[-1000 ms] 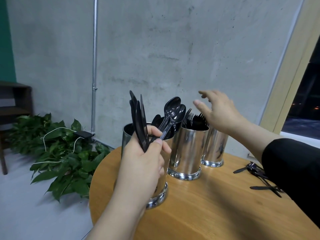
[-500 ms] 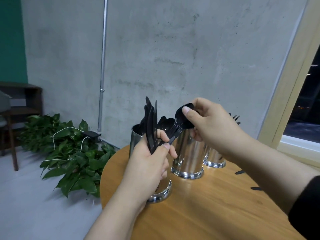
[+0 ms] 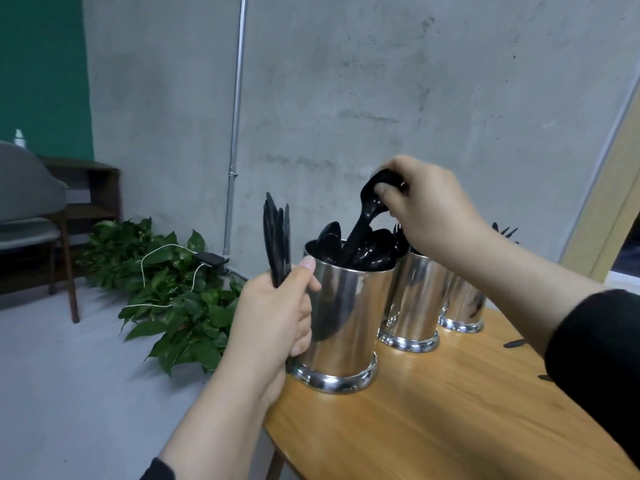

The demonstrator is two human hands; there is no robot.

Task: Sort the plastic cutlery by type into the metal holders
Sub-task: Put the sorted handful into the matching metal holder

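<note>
1. Black plastic spoons (image 3: 367, 216), frame centre, pinched at the bowls by the right hand (image 3: 424, 206), handles down in the nearest metal holder (image 3: 341, 317).
2. Left hand (image 3: 273, 313), lower centre, grips upright black knives (image 3: 276, 239) beside that holder.
3. Two further holders (image 3: 414, 303) stand behind on the wooden table (image 3: 433, 420).

left hand (image 3: 273, 313): fist grip, upright | right hand (image 3: 426, 206): pinching grip, raised

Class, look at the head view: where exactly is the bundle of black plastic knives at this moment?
The knives stand upright in the left hand, left of centre in the head view, just outside the rim of the nearest metal holder, which holds spoons.
</note>
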